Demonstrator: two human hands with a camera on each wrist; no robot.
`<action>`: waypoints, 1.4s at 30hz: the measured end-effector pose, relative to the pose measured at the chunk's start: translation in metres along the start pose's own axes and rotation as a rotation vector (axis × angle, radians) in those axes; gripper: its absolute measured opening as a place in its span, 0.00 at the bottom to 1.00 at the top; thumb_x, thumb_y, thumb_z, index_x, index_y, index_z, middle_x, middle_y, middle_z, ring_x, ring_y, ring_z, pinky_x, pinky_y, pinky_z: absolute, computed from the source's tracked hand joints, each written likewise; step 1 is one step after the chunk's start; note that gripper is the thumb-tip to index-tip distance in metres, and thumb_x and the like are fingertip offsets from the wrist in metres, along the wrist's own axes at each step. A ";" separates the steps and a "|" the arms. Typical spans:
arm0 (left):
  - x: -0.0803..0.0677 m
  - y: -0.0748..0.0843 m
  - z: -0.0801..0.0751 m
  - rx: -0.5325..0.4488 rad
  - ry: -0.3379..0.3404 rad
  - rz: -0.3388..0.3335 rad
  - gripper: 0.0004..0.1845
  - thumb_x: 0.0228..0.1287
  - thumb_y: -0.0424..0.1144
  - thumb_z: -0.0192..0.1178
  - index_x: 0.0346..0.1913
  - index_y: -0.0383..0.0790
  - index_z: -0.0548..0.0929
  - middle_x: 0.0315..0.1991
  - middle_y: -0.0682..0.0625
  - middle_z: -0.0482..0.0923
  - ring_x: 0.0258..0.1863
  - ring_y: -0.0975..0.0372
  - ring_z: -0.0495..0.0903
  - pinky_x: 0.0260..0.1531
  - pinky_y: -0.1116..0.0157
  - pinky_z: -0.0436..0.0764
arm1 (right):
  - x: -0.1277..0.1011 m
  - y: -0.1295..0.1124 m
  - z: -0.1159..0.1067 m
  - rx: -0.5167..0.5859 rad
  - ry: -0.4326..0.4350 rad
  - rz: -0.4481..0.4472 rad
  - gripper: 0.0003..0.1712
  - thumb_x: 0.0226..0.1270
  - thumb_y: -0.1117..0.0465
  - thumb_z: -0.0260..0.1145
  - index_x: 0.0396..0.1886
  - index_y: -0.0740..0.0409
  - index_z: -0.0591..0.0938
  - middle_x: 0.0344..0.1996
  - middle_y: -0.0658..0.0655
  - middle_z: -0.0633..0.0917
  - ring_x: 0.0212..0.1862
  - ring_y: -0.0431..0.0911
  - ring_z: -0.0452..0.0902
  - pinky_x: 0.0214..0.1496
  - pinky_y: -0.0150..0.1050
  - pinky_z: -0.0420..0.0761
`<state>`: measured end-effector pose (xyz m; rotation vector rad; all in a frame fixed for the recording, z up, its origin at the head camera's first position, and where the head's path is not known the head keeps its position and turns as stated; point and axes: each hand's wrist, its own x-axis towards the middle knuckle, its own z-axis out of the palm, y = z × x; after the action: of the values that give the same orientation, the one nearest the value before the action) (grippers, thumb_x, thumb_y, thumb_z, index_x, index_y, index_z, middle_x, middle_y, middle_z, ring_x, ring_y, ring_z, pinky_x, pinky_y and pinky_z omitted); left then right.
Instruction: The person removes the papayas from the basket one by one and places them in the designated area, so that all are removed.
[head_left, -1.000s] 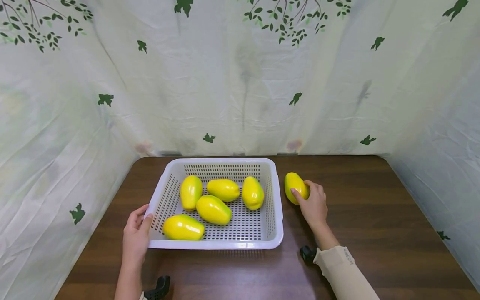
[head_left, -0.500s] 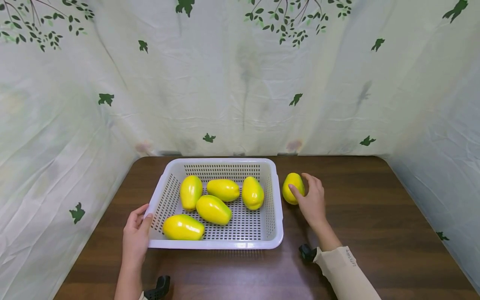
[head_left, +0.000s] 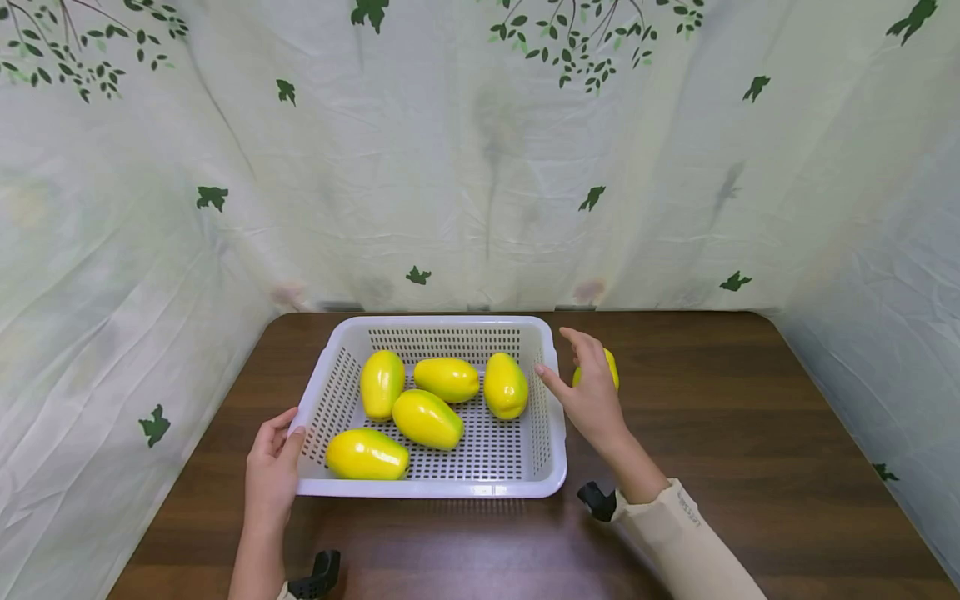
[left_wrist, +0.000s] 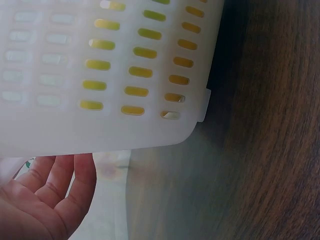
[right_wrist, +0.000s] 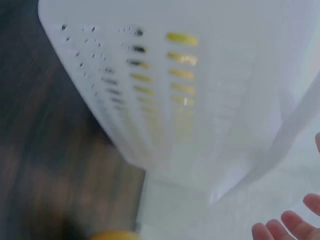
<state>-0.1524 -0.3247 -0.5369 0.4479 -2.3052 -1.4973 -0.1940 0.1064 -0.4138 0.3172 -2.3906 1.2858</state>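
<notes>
Basket of white perforated plastic [head_left: 450, 490], holding yellow oval fruits [head_left: 428, 420], sits on the brown desk [head_left: 720, 400], left hand [head_left: 273, 454] gripping it; securing both sides, we judge, needs the empty, spread right hand [head_left: 592, 400] to close next.

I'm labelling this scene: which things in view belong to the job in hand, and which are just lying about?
Likely the job:
basket
five fruits inside
lone fruit outside
left hand
right hand

Just around:
table
patterned cloth
wrist cameras
</notes>
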 end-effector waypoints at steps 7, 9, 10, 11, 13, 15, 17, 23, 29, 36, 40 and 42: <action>0.000 0.002 -0.001 -0.019 -0.018 0.005 0.23 0.63 0.57 0.46 0.61 0.60 0.66 0.49 0.54 0.72 0.43 0.61 0.74 0.38 0.75 0.75 | 0.010 -0.009 0.016 -0.024 -0.154 -0.025 0.37 0.54 0.53 0.68 0.62 0.58 0.65 0.58 0.60 0.65 0.53 0.51 0.66 0.49 0.45 0.74; 0.000 0.003 -0.002 -0.018 -0.036 0.006 0.24 0.63 0.57 0.46 0.61 0.60 0.66 0.50 0.52 0.72 0.43 0.60 0.74 0.38 0.72 0.76 | 0.013 -0.009 0.021 -0.042 -0.193 -0.030 0.38 0.54 0.52 0.68 0.62 0.57 0.64 0.58 0.60 0.65 0.53 0.52 0.66 0.48 0.45 0.75; 0.000 0.003 -0.002 -0.017 -0.038 0.007 0.24 0.63 0.57 0.46 0.61 0.60 0.66 0.51 0.52 0.72 0.44 0.60 0.74 0.38 0.72 0.76 | 0.015 -0.008 0.023 -0.044 -0.212 -0.029 0.38 0.54 0.52 0.68 0.62 0.57 0.64 0.58 0.60 0.64 0.52 0.52 0.67 0.47 0.45 0.75; 0.000 0.002 -0.003 -0.013 -0.039 0.007 0.24 0.63 0.57 0.46 0.61 0.60 0.66 0.51 0.51 0.72 0.44 0.60 0.74 0.38 0.72 0.76 | 0.016 -0.007 0.025 -0.050 -0.229 -0.033 0.39 0.54 0.52 0.68 0.63 0.57 0.64 0.58 0.60 0.64 0.52 0.51 0.67 0.47 0.45 0.75; 0.001 0.001 -0.003 -0.010 -0.032 0.004 0.24 0.63 0.58 0.46 0.61 0.60 0.66 0.51 0.52 0.72 0.44 0.60 0.74 0.37 0.71 0.76 | 0.019 -0.005 0.029 -0.061 -0.261 -0.030 0.39 0.53 0.51 0.68 0.63 0.56 0.63 0.59 0.59 0.64 0.53 0.51 0.68 0.46 0.45 0.76; 0.001 -0.001 -0.002 0.000 -0.013 0.000 0.23 0.63 0.58 0.46 0.61 0.61 0.66 0.51 0.53 0.72 0.43 0.61 0.74 0.37 0.72 0.76 | 0.021 -0.005 0.032 -0.073 -0.292 -0.026 0.40 0.53 0.51 0.68 0.64 0.56 0.62 0.59 0.59 0.64 0.54 0.52 0.68 0.46 0.45 0.76; 0.002 -0.002 -0.002 0.005 -0.003 -0.001 0.23 0.62 0.58 0.46 0.60 0.61 0.67 0.50 0.54 0.72 0.43 0.61 0.74 0.38 0.72 0.76 | 0.024 -0.007 0.035 -0.092 -0.318 -0.022 0.41 0.53 0.50 0.68 0.64 0.56 0.62 0.60 0.58 0.63 0.55 0.52 0.66 0.50 0.46 0.74; 0.002 -0.002 0.000 0.022 -0.006 -0.012 0.23 0.62 0.59 0.45 0.60 0.63 0.66 0.50 0.56 0.72 0.44 0.62 0.74 0.40 0.71 0.76 | 0.029 -0.014 0.043 -0.089 -0.401 0.015 0.43 0.53 0.50 0.68 0.65 0.57 0.60 0.62 0.58 0.61 0.59 0.51 0.62 0.57 0.49 0.66; 0.001 -0.003 0.001 0.017 -0.010 -0.022 0.23 0.62 0.59 0.45 0.60 0.63 0.66 0.51 0.55 0.72 0.44 0.61 0.74 0.39 0.71 0.76 | 0.031 -0.016 0.054 -0.088 -0.470 0.074 0.42 0.53 0.54 0.69 0.65 0.58 0.60 0.61 0.60 0.61 0.59 0.50 0.61 0.59 0.47 0.64; 0.001 -0.001 0.000 -0.011 -0.001 -0.006 0.23 0.63 0.58 0.46 0.60 0.61 0.67 0.50 0.54 0.72 0.44 0.61 0.74 0.39 0.75 0.75 | 0.032 -0.014 0.061 -0.097 -0.516 0.095 0.43 0.51 0.56 0.71 0.65 0.57 0.61 0.62 0.60 0.61 0.60 0.51 0.60 0.59 0.47 0.64; 0.001 -0.002 0.000 0.000 0.000 -0.005 0.23 0.63 0.58 0.46 0.60 0.61 0.67 0.51 0.54 0.72 0.44 0.62 0.74 0.39 0.74 0.75 | 0.032 -0.013 0.063 -0.117 -0.556 0.073 0.43 0.50 0.57 0.71 0.64 0.59 0.62 0.61 0.60 0.63 0.60 0.51 0.60 0.59 0.47 0.63; 0.001 -0.002 0.000 0.005 0.001 -0.007 0.23 0.63 0.58 0.46 0.60 0.61 0.67 0.51 0.55 0.72 0.44 0.62 0.74 0.39 0.74 0.75 | 0.031 -0.013 0.064 -0.114 -0.585 0.063 0.42 0.50 0.57 0.71 0.64 0.60 0.63 0.61 0.59 0.65 0.61 0.51 0.60 0.60 0.47 0.62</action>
<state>-0.1529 -0.3257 -0.5385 0.4585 -2.3094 -1.4944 -0.2318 0.0455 -0.4219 0.6642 -2.9632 1.1953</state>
